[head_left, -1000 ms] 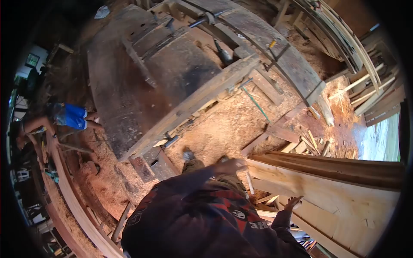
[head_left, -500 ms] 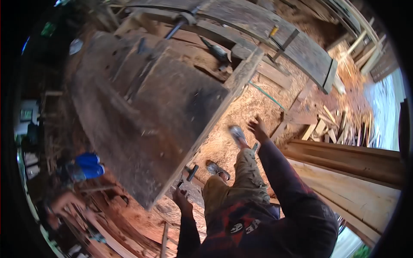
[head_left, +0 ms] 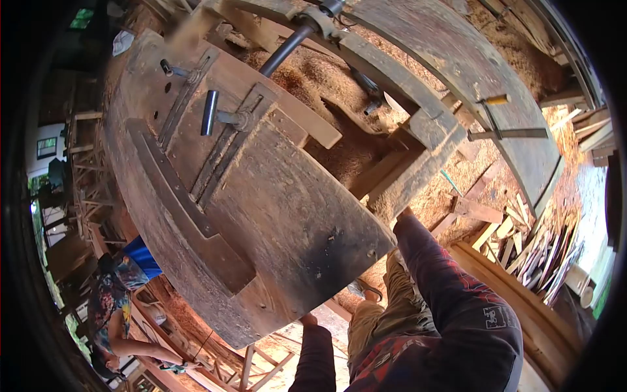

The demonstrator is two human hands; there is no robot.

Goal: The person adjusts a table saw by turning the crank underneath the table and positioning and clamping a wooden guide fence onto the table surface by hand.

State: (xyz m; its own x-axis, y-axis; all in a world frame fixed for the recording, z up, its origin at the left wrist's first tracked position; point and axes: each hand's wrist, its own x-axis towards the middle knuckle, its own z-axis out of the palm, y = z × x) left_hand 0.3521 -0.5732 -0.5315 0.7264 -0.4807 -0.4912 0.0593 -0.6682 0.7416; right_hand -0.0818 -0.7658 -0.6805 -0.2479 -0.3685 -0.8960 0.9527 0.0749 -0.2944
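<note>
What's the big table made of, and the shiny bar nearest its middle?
The big table looks like worn, scuffed wood, because grain lines show. The shiny bar is probably smooth metal: it has a bright gleam.

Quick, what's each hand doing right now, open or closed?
Left hand: at the edge of the wooden bench, fingers hidden; open or closed can't be told.
Right hand: also at its edge, fingers hidden; can't tell.

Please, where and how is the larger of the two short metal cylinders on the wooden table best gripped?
Probably around the barrel of the metal cylinder, coming from the picture's left: it is slim and round, and a neck joins its right side to a collar.
</note>
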